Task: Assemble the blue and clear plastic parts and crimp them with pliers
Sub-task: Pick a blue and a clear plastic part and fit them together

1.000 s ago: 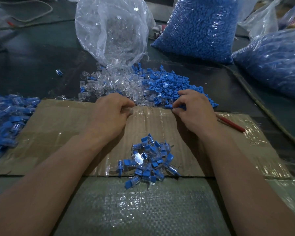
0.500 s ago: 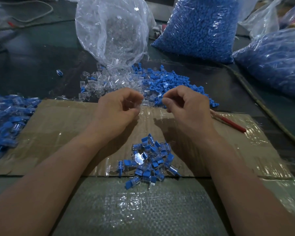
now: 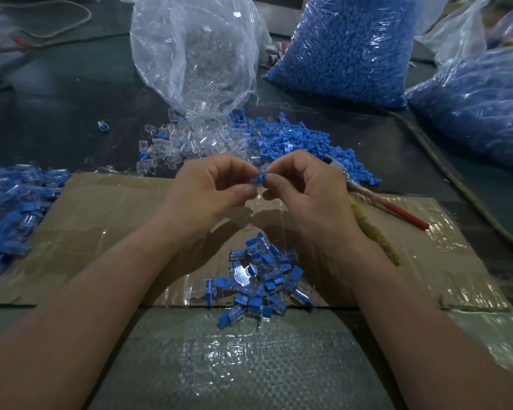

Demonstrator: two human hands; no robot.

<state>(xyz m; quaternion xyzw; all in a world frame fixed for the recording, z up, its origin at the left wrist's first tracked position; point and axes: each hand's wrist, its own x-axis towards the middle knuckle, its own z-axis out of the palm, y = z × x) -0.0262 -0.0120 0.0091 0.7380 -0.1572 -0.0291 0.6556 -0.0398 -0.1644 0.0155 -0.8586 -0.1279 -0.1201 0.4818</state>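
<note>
Blue part [image 3: 258, 179] is pinched in your right hand [image 3: 305, 196] fingertips, held between both hands, its tip pointing left at your left hand [image 3: 208, 190], almost touching. Left fingers are curled; can't tell if they hold anything. Pliers [image 3: 397, 213] lie just beside your right hand.

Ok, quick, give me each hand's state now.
Left hand: pinching one end of the small blue plastic part.
Right hand: pinching the same part's other end.
</note>
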